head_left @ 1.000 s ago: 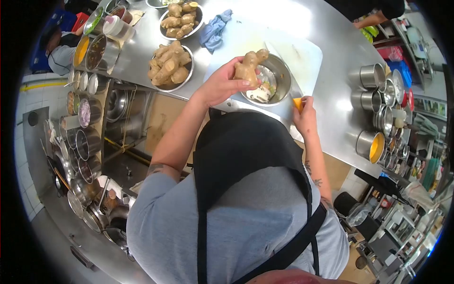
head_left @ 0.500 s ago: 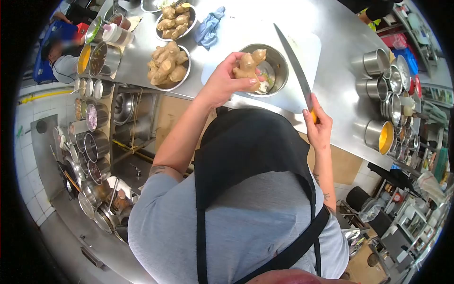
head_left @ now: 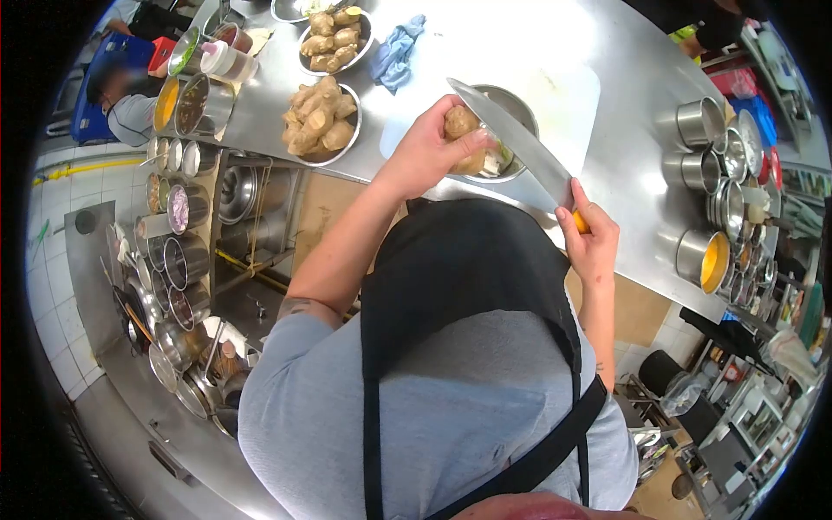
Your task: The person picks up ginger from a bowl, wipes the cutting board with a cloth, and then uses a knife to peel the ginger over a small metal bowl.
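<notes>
My left hand (head_left: 426, 149) is closed around a piece of ginger root (head_left: 459, 124), held over the near left side of a steel bowl (head_left: 530, 114). In my right hand (head_left: 592, 230) is the yellow handle of a large knife (head_left: 529, 147). The broad blade slants up and to the left across the bowl, its tip end overlapping the ginger in this view. Pale scraps (head_left: 496, 163) show inside the bowl, partly hidden by the blade. Beneath the bowl lies a white cutting board (head_left: 572, 95).
Left of the board stand a bowl of ginger (head_left: 321, 121) and a second ginger bowl (head_left: 334, 43) behind it. A blue cloth (head_left: 399, 54) lies beside them. Steel pots (head_left: 700, 121) line the right edge; sauce containers (head_left: 204, 104) and another person (head_left: 130, 113) are at left.
The knife has swung left from beside the bowl to across it, its blade now at the ginger. My left hand still holds the ginger, now turned and partly covered by the blade.
</notes>
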